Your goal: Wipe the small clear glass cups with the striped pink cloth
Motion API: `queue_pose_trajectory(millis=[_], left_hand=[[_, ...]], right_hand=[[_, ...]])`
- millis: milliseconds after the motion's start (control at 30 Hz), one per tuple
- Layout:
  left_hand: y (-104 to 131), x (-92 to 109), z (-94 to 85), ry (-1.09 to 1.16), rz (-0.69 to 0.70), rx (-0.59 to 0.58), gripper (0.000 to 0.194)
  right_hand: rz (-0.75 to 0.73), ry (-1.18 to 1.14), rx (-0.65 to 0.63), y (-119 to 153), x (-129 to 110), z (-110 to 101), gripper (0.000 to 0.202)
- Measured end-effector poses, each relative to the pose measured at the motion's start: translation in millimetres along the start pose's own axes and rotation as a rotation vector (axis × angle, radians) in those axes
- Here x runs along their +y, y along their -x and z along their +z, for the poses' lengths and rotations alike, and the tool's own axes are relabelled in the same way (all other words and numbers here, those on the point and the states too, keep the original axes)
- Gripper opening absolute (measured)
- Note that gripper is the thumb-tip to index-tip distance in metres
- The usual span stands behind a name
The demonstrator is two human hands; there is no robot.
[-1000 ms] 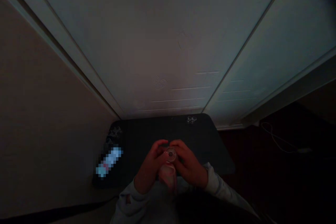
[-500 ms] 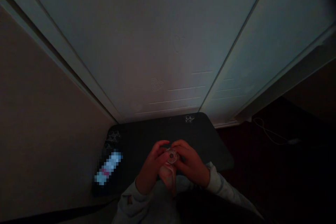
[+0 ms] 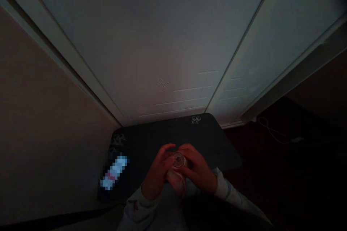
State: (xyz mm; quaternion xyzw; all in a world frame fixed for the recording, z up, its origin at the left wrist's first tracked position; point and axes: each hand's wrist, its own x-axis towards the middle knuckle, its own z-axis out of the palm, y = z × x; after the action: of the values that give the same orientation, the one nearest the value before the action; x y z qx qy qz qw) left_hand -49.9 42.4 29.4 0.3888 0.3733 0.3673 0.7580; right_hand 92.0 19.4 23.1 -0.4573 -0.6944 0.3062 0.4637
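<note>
Left hand (image 3: 155,173) and right hand (image 3: 199,171): curled, jointly gripped round clear-topped piece (image 3: 179,160), pinkish piece (image 3: 176,182) just below | Location: above worktop (image 3: 154,133), toward near edge | Change: round top had tilted slightly, grip unaltered; suggested in-hand adjustment

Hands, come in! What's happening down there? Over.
Left hand and right hand: both holding a round piece. Pinkish thing just below, too dim to identify. Small clear rings near far edge of dark table, apart from hands.
</note>
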Motion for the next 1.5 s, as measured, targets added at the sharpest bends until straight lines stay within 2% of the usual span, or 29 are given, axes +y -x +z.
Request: queue_pose_trajectory(millis=[267, 533, 967, 1133, 1333, 1500], left_hand=[[7, 3, -5.2, 0.045, -0.037, -0.055, 0.036], [6, 0, -8.2, 0.070, -0.111, -0.092, 0.037], [-8, -14, -0.1, 0.049, -0.111, -0.119, 0.034], [-11, -17, -0.8, 0.049, -0.091, -0.093, 0.033], [-13, -20, 4.2, 0.064, -0.085, -0.061, 0.035], [-16, -23, 7.7, 0.053, -0.077, -0.054, 0.038]], right_hand=[[-0.096, -0.027, -0.024, -3, -17, 4, 0.018], [-0.009, 0.000, -0.066, 4, -24, 6, 0.019], [0.140, 0.050, -0.018, 16, -7, 0, 0.019], [0.098, 0.095, 0.028, 13, -2, 1, 0.017], [-0.002, 0.083, 0.006, 13, 10, -1, 0.013], [-0.020, 0.083, -0.019, 13, 17, -7, 0.014]])
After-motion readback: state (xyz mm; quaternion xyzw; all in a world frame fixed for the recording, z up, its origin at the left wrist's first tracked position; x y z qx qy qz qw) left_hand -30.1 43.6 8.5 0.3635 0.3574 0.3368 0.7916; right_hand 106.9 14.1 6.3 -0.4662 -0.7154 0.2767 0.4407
